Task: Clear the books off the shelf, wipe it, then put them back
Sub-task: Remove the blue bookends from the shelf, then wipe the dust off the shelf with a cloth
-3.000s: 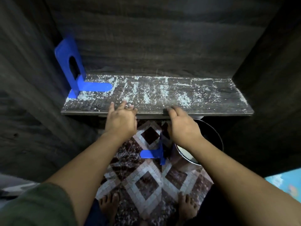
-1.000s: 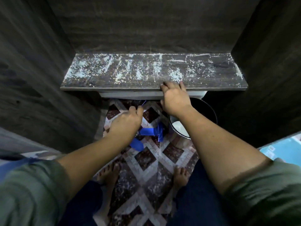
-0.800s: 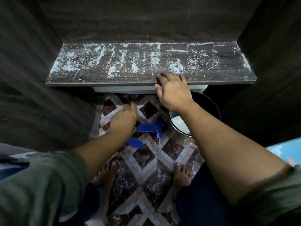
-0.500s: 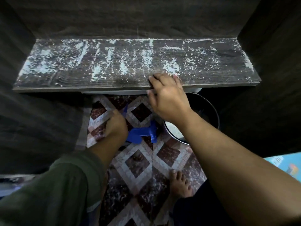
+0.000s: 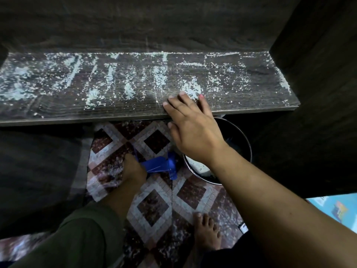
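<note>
The dark wooden shelf [image 5: 58, 111] holds no books and is strewn with white dust and crumbs. My right hand [image 5: 193, 128] rests on its front edge, straight fingers lying on the board. Below it, my left hand [image 5: 133, 169] is down at the tiled floor and grips a blue metal bookend [image 5: 156, 165], which lies by a second blue piece. The fingers of that hand are blurred and partly hidden.
A round metal bowl [image 5: 243, 151] with something white inside stands on the floor under the shelf's right half. Dark cabinet walls [image 5: 318, 113] close in both sides. A light blue book [image 5: 338, 211] shows at the right edge. My bare foot [image 5: 206, 231] stands on the patterned tiles.
My left hand took the blue bookend from the shelf's left end and lowered it to the floor beside the other one. My right hand stayed on the shelf edge.
</note>
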`<state>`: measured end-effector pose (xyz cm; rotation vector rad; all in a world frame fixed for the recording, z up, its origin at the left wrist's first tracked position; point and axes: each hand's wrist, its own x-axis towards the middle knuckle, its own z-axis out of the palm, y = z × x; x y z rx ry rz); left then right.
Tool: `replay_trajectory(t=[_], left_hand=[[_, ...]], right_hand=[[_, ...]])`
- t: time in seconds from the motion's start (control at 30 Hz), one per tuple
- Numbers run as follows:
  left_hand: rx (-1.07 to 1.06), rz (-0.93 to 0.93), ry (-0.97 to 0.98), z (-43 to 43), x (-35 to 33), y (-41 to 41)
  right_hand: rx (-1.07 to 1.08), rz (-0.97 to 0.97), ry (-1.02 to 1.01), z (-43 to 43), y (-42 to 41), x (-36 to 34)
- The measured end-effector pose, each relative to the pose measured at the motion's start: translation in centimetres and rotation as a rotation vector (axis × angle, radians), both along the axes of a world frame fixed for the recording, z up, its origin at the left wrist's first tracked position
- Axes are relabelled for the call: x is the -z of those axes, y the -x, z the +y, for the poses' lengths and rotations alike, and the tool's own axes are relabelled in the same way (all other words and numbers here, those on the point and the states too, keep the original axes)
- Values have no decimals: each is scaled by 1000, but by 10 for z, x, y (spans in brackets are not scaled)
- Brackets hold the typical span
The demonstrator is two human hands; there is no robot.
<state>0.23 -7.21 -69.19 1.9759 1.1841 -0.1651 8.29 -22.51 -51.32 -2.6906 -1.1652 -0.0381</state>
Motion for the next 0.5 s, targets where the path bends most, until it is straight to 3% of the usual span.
replay_trajectory(t=[0.1, 0.27, 0.4, 0.5], left_hand=[[148, -91, -31, 1, -9, 9], [188, 60, -78, 21, 10, 13], [257, 73, -87, 21, 5, 10], [353, 9, -231, 25, -21, 9]], right_hand=[[4, 9, -66, 2, 4, -3], [19, 20, -31, 4, 5, 1], [23, 17, -11, 6, 4, 2], [38, 19, -19, 9, 3, -4]])
